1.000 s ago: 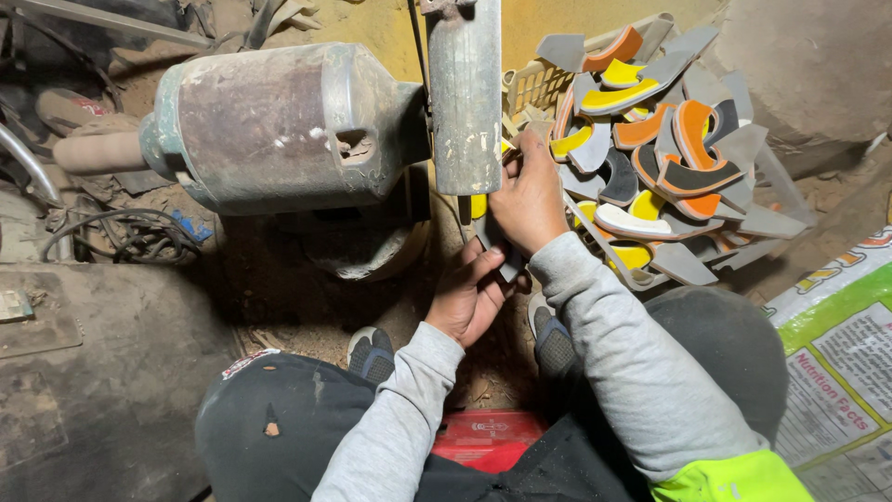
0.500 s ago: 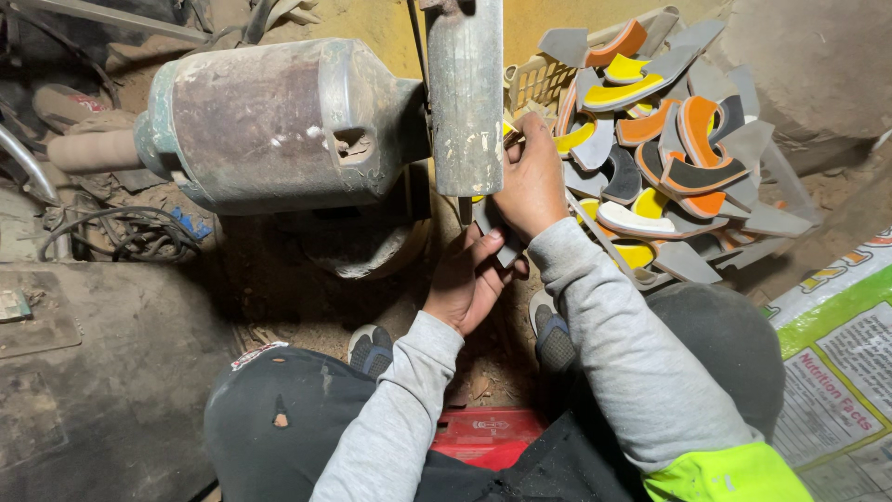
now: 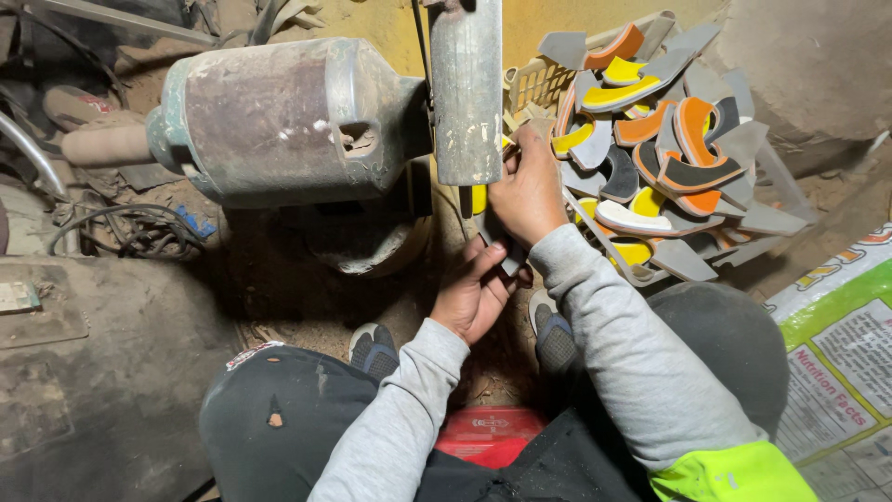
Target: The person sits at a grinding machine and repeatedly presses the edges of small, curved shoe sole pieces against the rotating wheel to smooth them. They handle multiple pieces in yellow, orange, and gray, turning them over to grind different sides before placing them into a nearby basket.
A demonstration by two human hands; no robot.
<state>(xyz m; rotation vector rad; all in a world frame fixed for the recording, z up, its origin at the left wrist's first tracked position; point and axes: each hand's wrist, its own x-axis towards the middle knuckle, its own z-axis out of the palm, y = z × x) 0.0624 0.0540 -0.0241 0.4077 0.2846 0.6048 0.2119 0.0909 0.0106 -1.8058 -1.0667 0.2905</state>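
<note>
Both my hands grip one flat grey and yellow shaped piece (image 3: 480, 206) and hold it against the edge of a spinning grey wheel (image 3: 465, 88). My right hand (image 3: 528, 191) grips the upper end, close beside the wheel. My left hand (image 3: 472, 290) holds the lower end from below. Most of the piece is hidden by my fingers and the wheel. A big rusty motor housing (image 3: 279, 116) drives the wheel from the left.
A pale plastic basket (image 3: 539, 82) behind my right hand brims with grey, yellow and orange cut pieces (image 3: 664, 158). Cables (image 3: 139, 232) lie at the left. A printed sack (image 3: 841, 344) is at the right. A red box (image 3: 488, 432) sits between my knees.
My hands and the piece stay pressed at the wheel; only a slight shift of the view.
</note>
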